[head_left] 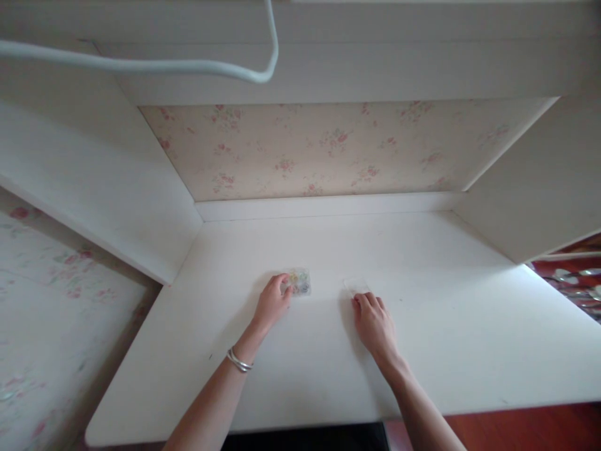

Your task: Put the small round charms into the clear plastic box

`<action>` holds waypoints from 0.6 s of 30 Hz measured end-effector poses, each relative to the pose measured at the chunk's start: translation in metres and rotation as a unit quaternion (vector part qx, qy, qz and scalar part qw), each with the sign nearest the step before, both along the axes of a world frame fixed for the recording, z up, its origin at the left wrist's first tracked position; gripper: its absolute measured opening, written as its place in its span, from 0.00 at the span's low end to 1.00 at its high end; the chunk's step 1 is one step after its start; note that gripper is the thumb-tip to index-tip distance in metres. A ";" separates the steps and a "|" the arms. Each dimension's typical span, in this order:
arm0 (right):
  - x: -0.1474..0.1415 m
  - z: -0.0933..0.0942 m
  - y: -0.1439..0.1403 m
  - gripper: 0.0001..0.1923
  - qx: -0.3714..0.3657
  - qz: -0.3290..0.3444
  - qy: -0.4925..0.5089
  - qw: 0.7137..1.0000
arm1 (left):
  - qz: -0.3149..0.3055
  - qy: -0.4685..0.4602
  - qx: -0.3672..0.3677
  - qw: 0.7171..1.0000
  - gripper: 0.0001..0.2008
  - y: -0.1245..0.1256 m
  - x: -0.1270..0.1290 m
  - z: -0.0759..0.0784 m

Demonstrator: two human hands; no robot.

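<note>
left hand (272, 302) on clear box (299, 282) — right hand (373, 322) by lid (357, 286)

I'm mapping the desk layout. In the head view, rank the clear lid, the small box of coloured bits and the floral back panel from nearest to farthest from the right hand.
1. Clear lid: on the desk, at the fingertips of the right hand.
2. Small box of coloured bits: farther left, at the left hand.
3. Floral back panel: upright behind the desk, farthest.
</note>
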State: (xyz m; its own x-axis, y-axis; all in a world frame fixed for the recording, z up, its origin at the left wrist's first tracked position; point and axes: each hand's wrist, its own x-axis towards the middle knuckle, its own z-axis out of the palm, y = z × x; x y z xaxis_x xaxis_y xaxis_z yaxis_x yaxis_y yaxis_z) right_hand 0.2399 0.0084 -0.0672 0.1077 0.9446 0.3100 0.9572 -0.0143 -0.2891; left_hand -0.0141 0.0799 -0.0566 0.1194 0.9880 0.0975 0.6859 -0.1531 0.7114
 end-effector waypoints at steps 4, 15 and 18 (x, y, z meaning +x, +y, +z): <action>-0.008 0.017 -0.002 0.15 0.034 0.015 0.115 0.993 | -0.020 0.004 -0.005 1.000 0.14 -0.024 0.009 0.005; -0.054 0.018 -0.013 0.25 -0.059 -0.032 0.561 0.825 | -0.034 -0.004 -0.008 0.999 0.21 -0.075 0.027 0.009; -0.059 0.006 -0.010 0.26 -0.071 -0.036 0.584 0.808 | -0.048 -0.030 -0.001 0.998 0.22 -0.070 0.022 0.005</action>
